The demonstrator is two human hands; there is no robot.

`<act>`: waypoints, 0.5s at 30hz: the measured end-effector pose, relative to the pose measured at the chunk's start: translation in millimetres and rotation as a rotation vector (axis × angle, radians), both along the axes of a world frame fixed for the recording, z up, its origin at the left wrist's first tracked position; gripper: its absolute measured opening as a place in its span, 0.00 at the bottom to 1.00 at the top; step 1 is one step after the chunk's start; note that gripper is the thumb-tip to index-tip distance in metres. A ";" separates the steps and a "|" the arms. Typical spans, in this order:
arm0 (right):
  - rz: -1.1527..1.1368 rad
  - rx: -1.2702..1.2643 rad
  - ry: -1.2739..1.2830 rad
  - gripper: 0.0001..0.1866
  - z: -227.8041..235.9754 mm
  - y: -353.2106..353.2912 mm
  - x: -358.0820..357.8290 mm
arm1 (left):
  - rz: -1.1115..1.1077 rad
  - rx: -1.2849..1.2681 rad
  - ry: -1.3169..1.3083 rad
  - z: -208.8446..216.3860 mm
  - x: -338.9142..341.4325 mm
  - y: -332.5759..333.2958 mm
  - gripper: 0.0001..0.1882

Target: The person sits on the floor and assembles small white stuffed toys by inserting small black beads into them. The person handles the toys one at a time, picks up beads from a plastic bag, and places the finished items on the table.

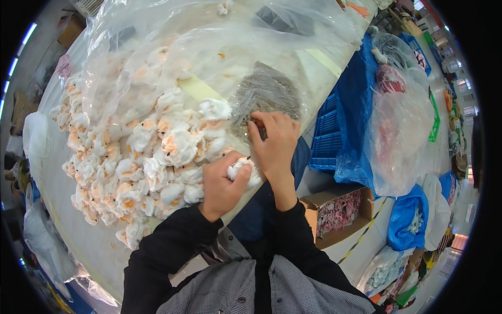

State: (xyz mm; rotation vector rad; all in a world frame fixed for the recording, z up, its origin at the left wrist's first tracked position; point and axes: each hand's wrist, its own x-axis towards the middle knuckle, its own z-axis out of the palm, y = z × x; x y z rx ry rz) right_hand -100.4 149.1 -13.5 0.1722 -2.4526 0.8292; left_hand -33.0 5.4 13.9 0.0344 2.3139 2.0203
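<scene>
fluffy piece [239,167]: partly hidden by left hand [224,183] | right hand [275,135]: fingertip contents unclear | clear sheet [183,26]: top cut off

Left hand [220,180]: grips fluffy white piece [240,167]. Right hand [274,137], 2 o'clock from left: at brown pile [269,91]. Fluffy heap [140,166]: 9 o'clock.

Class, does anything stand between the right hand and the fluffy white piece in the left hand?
Nothing visible stands between the right hand and the fluffy white piece, though the thumb of the left hand covers part of it.
</scene>
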 end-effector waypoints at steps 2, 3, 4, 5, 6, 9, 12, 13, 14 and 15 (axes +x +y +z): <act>0.008 -0.007 0.006 0.08 0.1 0.5 0.5 | -0.010 0.004 0.003 -0.1 0.0 0.2 0.07; 0.010 -0.011 0.008 0.07 -0.1 1.1 0.7 | -0.015 0.007 0.008 -0.9 -0.2 0.6 0.07; 0.012 -0.015 0.011 0.07 -0.4 1.5 0.9 | -0.020 0.009 0.014 -1.3 -0.3 0.7 0.07; 0.017 -0.020 0.017 0.07 -0.8 2.0 0.9 | -0.022 -0.001 0.020 -1.2 -0.6 0.8 0.07; 0.021 -0.024 0.024 0.07 -1.3 2.5 0.8 | -0.023 -0.010 0.026 -1.0 -0.8 0.9 0.07; 0.040 -0.047 0.007 0.08 -1.4 4.1 2.4 | -0.027 -0.016 0.024 -0.9 -0.5 1.1 0.07; 0.017 -0.032 -0.046 0.09 3.6 1.4 4.0 | -0.036 -0.018 0.015 -0.5 -0.7 0.6 0.07; 0.004 -0.019 -0.066 0.10 6.8 0.0 4.3 | -0.039 -0.019 0.013 -0.1 -0.7 0.3 0.07; 0.018 0.006 -0.071 0.11 10.0 -0.2 4.8 | -0.038 -0.009 0.023 0.3 -0.7 0.5 0.07; 0.033 0.031 -0.076 0.12 13.0 -0.2 5.3 | -0.036 0.001 0.032 0.8 -0.5 1.2 0.07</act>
